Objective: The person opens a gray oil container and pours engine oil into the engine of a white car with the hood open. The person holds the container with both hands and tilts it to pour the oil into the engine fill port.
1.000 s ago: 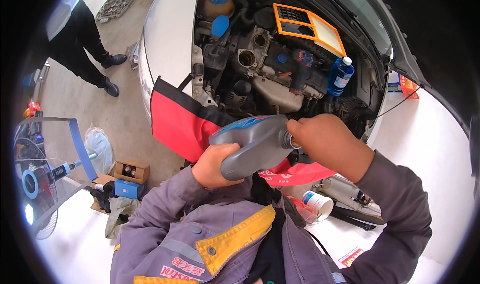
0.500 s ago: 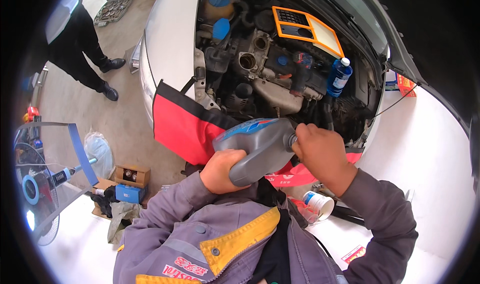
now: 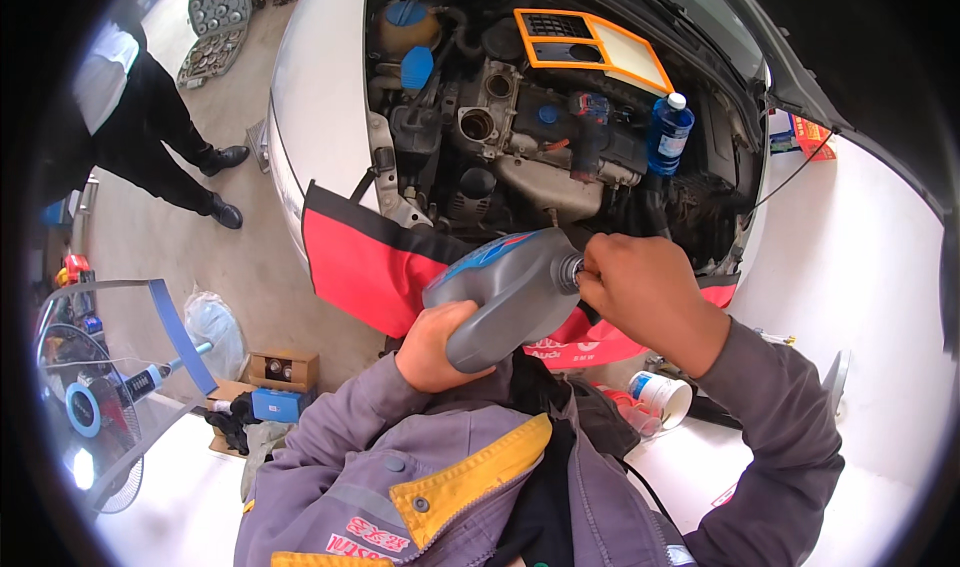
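The right hand (image 3: 640, 292) closes round the cap of the grey oil jug (image 3: 505, 289), its fingers reset since a moment ago, suggesting unscrewing continues. The left hand (image 3: 432, 345) grips the jug's base, below the open engine bay (image 3: 520, 137), above the red fender cover (image 3: 370, 262).

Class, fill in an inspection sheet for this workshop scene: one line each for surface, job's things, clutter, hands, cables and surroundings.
Surface: open engine bay of a white car, with a red and black fender cover draped over its front edge.
Job's things: grey oil jug, held tilted in front of the chest.
Clutter: blue bottle standing in the bay; orange-framed air filter; white tub and cardboard box on the floor.
Hands: left hand grips the jug's base end; right hand closes round its cap end.
Cables: thin hood prop rod; hoses in the bay.
Surroundings: another person's legs; socket tray; standing fan.
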`<state>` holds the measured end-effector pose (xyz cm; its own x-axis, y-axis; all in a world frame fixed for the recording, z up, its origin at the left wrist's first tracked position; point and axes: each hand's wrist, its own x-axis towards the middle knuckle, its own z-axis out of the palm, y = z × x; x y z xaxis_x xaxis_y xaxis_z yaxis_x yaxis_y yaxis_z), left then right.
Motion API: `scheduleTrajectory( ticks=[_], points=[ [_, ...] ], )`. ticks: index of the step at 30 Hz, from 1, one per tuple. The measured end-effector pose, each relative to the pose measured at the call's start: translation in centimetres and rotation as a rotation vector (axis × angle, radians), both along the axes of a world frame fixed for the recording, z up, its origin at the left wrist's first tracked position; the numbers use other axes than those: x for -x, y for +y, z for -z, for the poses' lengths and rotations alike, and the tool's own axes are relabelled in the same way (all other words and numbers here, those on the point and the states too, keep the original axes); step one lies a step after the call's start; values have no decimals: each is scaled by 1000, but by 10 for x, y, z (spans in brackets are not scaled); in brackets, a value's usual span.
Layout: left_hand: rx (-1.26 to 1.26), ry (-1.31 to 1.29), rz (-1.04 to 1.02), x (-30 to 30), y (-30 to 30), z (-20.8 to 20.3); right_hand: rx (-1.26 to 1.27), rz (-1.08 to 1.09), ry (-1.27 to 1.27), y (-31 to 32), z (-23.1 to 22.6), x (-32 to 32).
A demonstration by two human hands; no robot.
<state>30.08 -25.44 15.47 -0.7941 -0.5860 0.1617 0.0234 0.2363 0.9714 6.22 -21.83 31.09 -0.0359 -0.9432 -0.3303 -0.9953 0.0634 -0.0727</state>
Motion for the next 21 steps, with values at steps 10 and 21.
scheduleTrajectory(
  ticks=[10, 21],
  points=[
    [-64, 15, -56, 2, 3, -2, 231, 496, -517, 20, 28, 7],
    [-58, -81, -60, 5, 2, 0, 805, 894, -1271, 59, 97, -11]
  ],
)
